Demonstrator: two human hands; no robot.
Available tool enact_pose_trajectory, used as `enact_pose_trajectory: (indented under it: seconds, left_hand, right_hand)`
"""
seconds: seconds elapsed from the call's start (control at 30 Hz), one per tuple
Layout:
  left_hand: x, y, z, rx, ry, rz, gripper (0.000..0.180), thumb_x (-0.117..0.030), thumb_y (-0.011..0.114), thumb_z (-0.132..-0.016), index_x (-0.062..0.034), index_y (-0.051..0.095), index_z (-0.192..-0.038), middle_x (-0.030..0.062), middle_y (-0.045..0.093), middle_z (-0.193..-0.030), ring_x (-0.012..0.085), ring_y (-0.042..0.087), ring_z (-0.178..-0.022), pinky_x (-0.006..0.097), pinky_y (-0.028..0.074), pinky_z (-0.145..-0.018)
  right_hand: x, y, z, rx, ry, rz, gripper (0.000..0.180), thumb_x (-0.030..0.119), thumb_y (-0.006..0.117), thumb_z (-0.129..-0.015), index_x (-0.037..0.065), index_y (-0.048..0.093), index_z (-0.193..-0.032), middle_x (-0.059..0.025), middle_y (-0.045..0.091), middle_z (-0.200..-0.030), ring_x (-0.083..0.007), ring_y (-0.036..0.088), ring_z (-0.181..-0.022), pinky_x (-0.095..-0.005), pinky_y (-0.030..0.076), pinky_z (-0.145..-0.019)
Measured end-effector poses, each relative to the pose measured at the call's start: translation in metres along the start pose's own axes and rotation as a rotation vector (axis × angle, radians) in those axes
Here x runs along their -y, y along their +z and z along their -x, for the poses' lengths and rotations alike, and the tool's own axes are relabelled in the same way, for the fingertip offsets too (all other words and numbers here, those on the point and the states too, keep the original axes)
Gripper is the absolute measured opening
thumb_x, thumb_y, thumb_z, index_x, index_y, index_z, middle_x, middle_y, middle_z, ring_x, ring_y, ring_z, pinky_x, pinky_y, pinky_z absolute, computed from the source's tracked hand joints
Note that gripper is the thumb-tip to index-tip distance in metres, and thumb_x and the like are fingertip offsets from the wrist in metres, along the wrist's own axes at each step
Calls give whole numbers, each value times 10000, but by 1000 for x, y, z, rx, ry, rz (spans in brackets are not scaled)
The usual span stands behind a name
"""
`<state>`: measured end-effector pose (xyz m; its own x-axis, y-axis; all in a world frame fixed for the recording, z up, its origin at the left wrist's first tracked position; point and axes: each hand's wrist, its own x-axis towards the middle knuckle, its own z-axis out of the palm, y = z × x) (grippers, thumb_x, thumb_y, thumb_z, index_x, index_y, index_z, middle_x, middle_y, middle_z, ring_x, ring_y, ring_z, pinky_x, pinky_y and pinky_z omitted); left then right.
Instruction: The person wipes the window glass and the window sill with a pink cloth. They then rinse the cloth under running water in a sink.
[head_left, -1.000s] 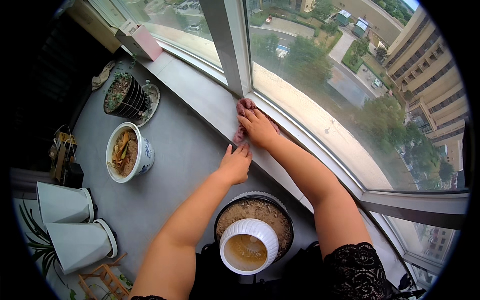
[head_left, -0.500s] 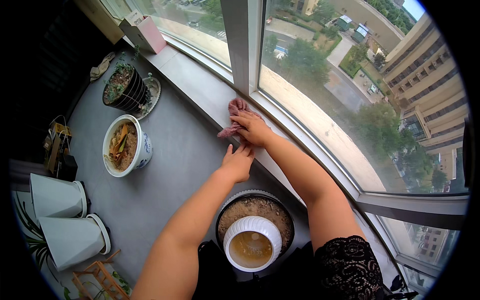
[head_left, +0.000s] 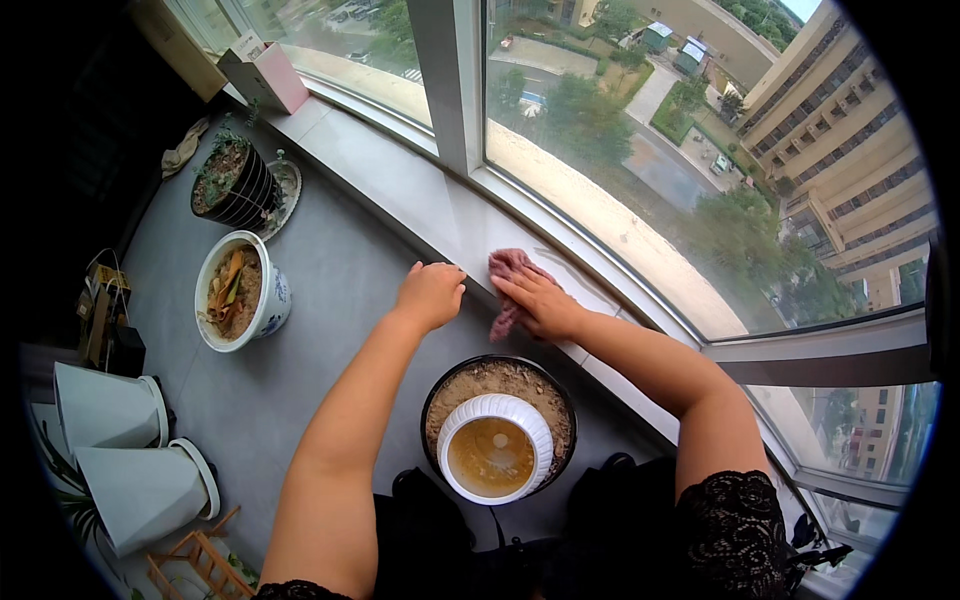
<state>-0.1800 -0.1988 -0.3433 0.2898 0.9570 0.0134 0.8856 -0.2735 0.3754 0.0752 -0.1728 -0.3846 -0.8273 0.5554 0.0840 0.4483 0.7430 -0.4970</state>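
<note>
A damp-looking, dusky pink cleaning cloth lies bunched on the pale window sill. Over it lies my right hand, pressing it against the sill, with one end of the cloth hanging at the sill's inner edge. My left hand is to the left of the cloth, apart from it, by the sill's edge. Its fingers are loosely bent and nothing shows in them. Below my hands, a white ribbed pot holding murky brown water stands on the soil of a round, dark-rimmed planter.
A white-and-blue pot with withered leaves and a dark striped pot stand on the grey floor. Two white planters lie tipped at lower left. A pink box sits on the sill's far end, beside the window frame.
My right hand and the cloth have slid along the sill toward me and to the right. My left hand has come away from the right one, to the left. The view has shifted slightly.
</note>
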Motion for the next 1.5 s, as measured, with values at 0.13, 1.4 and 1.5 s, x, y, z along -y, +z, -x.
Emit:
enact_pose_trajectory:
  seconds: [0.13,1.4,1.5]
  left_hand:
    - [-14,10,-5,-6,13,-94,179,-177,607,-831,-68,700,-938,113,692,-951,306,644,-921,474,477,-896]
    - [53,36,-99,-159,-94,-224,427,-456,595,-898,-165,626,-1209,112,528,-1194,284,486,-1112,452,439,-847]
    - [52,37,-101,-137,-91,-221,413,-440,594,-900,-163,628,-1205,87,541,-1178,271,497,-1100,451,450,-831]
  right_hand:
    - [12,21,-87,-131,136,-18,780,121,617,-780,3,268,-1468,-195,354,-1485,-368,305,-1389,-415,221,-1172]
    - [45,3,125,-366,506,74,657,63,593,-660,55,515,-1313,-194,504,-1353,-425,436,-1269,-482,347,-1085]
    - [44,3,126,-377,497,71,656,61,593,-659,54,516,-1311,-192,504,-1354,-424,436,-1269,-482,347,-1086]
